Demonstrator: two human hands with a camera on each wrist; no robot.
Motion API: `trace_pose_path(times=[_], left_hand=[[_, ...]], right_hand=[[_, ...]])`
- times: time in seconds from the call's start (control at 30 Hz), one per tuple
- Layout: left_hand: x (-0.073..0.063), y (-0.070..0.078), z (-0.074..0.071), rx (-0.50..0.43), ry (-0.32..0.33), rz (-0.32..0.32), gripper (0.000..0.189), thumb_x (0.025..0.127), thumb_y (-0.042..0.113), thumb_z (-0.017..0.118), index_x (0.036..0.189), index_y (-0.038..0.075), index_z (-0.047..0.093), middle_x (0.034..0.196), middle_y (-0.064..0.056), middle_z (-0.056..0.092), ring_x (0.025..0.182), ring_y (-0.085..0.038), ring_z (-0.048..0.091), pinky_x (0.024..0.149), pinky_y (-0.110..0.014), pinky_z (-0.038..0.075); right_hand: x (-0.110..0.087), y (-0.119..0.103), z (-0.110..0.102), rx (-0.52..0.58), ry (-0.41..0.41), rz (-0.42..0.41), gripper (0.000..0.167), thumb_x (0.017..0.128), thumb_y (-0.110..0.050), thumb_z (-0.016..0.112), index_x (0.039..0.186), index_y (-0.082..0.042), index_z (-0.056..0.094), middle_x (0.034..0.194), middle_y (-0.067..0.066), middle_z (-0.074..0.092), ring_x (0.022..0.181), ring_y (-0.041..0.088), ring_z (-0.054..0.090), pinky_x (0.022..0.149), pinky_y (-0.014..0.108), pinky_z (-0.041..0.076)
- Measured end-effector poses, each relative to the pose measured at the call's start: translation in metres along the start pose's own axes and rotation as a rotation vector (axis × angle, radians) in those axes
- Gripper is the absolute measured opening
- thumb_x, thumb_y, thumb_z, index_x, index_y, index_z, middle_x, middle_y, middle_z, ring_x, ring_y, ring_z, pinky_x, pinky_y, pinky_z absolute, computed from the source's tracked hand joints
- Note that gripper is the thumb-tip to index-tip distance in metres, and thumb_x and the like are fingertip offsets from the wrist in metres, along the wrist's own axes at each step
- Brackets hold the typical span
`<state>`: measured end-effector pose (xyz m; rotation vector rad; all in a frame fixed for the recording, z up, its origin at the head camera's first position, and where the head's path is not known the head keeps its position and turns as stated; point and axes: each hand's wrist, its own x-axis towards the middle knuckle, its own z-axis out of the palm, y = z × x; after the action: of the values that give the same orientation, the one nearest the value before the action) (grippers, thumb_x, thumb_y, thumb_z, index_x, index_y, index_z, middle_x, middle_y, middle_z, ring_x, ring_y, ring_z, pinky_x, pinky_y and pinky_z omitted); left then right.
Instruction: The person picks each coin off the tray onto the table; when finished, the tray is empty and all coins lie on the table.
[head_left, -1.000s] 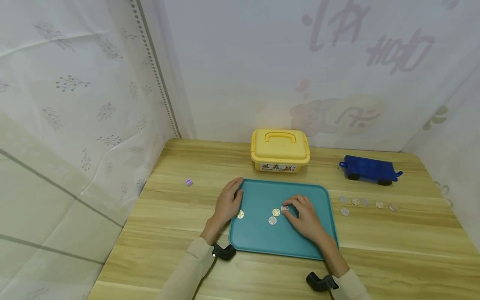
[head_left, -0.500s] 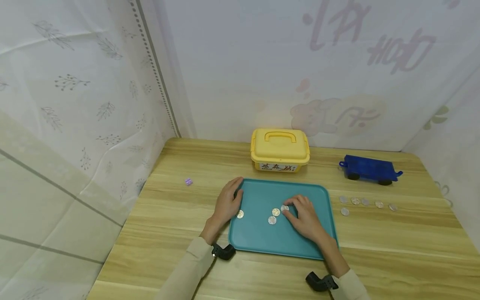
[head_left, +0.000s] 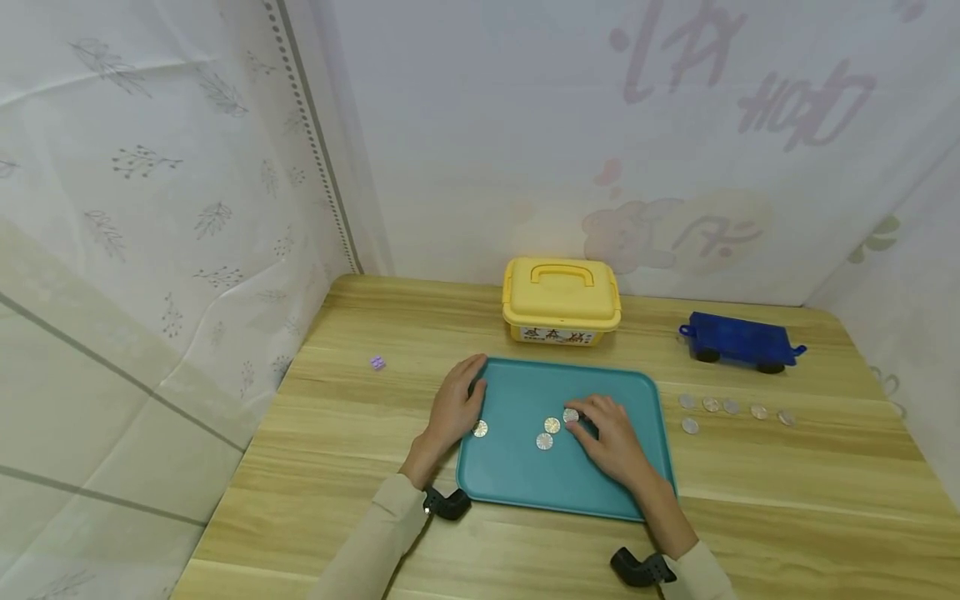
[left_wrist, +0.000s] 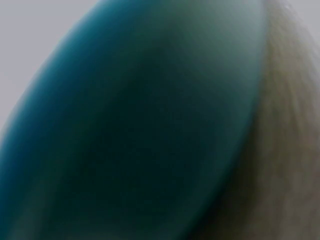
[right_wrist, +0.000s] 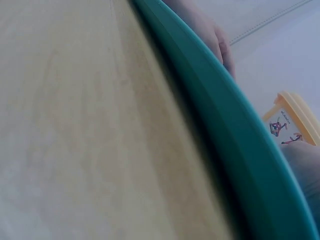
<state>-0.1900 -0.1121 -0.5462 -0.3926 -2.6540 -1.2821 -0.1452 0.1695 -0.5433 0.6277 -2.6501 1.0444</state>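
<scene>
A teal tray (head_left: 517,483) lies on the wooden table in the head view. Thumb and index finger of my right hand (head_left: 615,442) pinch a silver coin (head_left: 571,415) at its edges, low over the tray. A gold coin (head_left: 552,425) and another silver coin (head_left: 544,442) lie just left of it. My left hand (head_left: 452,407) rests along the tray's left rim, fingers extended and thumb toward the inside. Beside that wrist, a second gold coin (head_left: 480,428) sits at the rim. The left wrist view is a blur of teal tray (left_wrist: 150,125).
A yellow lidded box (head_left: 561,302) stands behind the tray. At the right are a blue toy wagon (head_left: 738,340) and several coins (head_left: 710,404) below it. A small purple block (head_left: 377,363) lies left. The right wrist view shows the tray's outer rim (right_wrist: 240,135) close up.
The right hand's fingers have shifted very slightly, still at the silver coin. The left hand, tray and other coins have stayed in place.
</scene>
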Motion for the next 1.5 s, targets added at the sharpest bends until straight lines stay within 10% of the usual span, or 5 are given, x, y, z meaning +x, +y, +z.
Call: trace_pose_path(times=[1.2,1.5], left_hand=[[-0.0002,0.0042,-0.0019,-0.02,-0.008,0.001,0.044,0.102,0.01,0.052,0.145,0.0,0.049,0.15,-0.016,0.049,0.142,-0.032,0.043,0.118,-0.048,0.036],[-0.0011,0.0019,-0.0012,-0.024,-0.015,-0.015,0.045,0.103,0.012,0.051,0.146,0.001,0.048,0.151,-0.015,0.048,0.143,-0.032,0.042,0.119,-0.048,0.034]], right_hand=[[-0.0014,0.0015,0.0008,0.048,0.098,-0.017,0.023,0.079,-0.02,0.085,0.099,-0.017,0.073,0.093,-0.006,0.065,0.093,0.012,0.056,0.083,0.036,0.041],[0.0014,-0.0036,-0.0016,0.238,0.09,0.104,0.02,0.086,-0.017,0.079,0.105,-0.012,0.074,0.098,-0.004,0.065,0.092,0.011,0.056,0.08,0.023,0.047]])
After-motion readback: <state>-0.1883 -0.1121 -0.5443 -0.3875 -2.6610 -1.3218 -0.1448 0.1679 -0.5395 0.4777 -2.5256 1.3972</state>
